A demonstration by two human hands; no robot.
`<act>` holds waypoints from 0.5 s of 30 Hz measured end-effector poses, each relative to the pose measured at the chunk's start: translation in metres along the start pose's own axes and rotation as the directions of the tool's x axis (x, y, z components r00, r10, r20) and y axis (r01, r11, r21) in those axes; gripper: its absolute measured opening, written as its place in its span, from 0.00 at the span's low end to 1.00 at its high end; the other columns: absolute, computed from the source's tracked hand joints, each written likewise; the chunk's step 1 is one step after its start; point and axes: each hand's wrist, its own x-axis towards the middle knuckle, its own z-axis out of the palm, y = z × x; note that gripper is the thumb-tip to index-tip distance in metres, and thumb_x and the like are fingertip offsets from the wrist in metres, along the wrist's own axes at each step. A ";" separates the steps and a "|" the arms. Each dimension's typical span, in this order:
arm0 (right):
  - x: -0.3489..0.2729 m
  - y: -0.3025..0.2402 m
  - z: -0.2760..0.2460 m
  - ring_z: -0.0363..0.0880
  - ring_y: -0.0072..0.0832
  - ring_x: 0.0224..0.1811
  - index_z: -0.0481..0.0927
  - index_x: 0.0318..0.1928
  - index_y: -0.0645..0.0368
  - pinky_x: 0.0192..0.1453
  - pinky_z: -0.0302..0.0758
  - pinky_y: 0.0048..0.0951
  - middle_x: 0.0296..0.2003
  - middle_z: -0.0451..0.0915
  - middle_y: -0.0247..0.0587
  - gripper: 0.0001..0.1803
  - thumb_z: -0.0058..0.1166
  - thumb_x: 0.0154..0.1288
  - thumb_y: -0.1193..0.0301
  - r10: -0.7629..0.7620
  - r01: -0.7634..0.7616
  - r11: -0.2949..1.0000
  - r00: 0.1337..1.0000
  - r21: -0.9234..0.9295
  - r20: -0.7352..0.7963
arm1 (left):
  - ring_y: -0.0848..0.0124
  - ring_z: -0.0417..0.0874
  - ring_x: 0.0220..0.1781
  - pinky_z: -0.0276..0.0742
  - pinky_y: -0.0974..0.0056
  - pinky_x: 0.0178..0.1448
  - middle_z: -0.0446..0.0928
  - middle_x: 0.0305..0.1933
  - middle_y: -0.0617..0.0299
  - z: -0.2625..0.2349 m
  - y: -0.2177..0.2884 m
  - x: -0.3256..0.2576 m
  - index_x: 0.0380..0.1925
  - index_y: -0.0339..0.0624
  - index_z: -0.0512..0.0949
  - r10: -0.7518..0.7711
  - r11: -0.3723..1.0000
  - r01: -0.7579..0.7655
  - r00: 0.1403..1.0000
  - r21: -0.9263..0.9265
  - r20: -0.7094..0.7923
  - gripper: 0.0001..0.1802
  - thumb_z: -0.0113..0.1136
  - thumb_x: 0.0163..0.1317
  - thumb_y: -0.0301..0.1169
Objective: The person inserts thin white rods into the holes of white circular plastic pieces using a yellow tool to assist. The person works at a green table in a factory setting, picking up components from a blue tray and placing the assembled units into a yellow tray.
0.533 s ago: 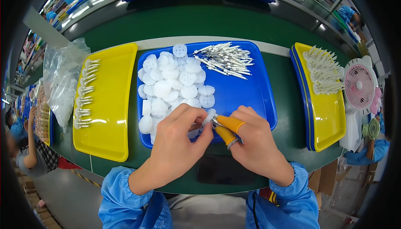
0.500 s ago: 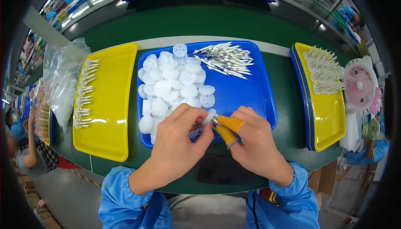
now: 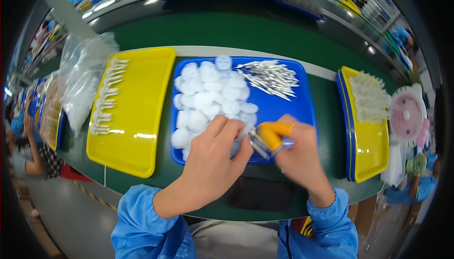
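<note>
My left hand point(image 3: 215, 159) pinches a white round plastic piece point(image 3: 243, 132) between thumb and fingertips, over the near edge of the blue tray point(image 3: 283, 117). Thin white and metallic rods point(image 3: 258, 144) stick out of this piece toward the right. Around those rods curl the fingers of my right hand point(image 3: 302, 152), blurred by motion, with yellow finger covers point(image 3: 275, 133) on its tips. Beneath and beyond my hands, the tray's left half holds a heap of white round pieces point(image 3: 203, 99). A bundle of loose thin rods point(image 3: 273, 77) lies in its far right part.
At left, a yellow tray point(image 3: 137, 131) carries a row of finished-looking rod-and-disc pieces point(image 3: 108, 103) beside a clear plastic bag point(image 3: 82, 84). At right stand stacked trays point(image 3: 371, 159) with more pieces and a pink fan point(image 3: 407, 116). A dark flat object point(image 3: 260, 194) lies near me.
The whole view has shifted, so the trays appear slightly moved. My right hand has drawn a little right from the left, showing more of the rods. My left hand keeps its pinch.
</note>
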 end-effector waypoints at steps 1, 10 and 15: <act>0.009 0.010 -0.001 0.88 0.47 0.40 0.94 0.43 0.62 0.46 0.83 0.41 0.35 0.89 0.51 0.09 0.70 0.61 0.81 -0.061 0.057 0.994 0.997 -0.094 -0.040 | 0.59 0.91 0.40 0.93 0.61 0.45 0.82 0.41 0.52 -0.008 -0.001 0.002 0.45 0.33 0.83 -0.022 0.999 0.024 0.999 0.036 -0.045 0.09 0.71 0.66 0.17; 0.034 0.079 -0.012 0.79 0.56 0.55 0.85 0.47 0.71 0.62 0.76 0.50 0.47 0.80 0.55 0.11 0.63 0.64 0.85 -0.042 0.001 0.795 0.998 -0.606 -0.053 | 0.66 0.90 0.36 0.83 0.63 0.33 0.87 0.41 0.53 -0.107 -0.076 -0.036 0.46 0.34 0.86 -0.079 0.903 0.303 0.815 0.306 -0.574 0.08 0.71 0.68 0.23; 0.031 0.071 -0.009 0.79 0.56 0.54 0.82 0.44 0.73 0.60 0.76 0.50 0.47 0.80 0.57 0.12 0.61 0.59 0.90 0.024 -0.032 0.829 0.999 -0.558 -0.022 | 0.61 0.87 0.35 0.83 0.58 0.39 0.87 0.40 0.52 -0.192 -0.123 -0.101 0.44 0.35 0.85 -0.070 0.739 0.503 0.718 0.448 -0.692 0.07 0.70 0.69 0.25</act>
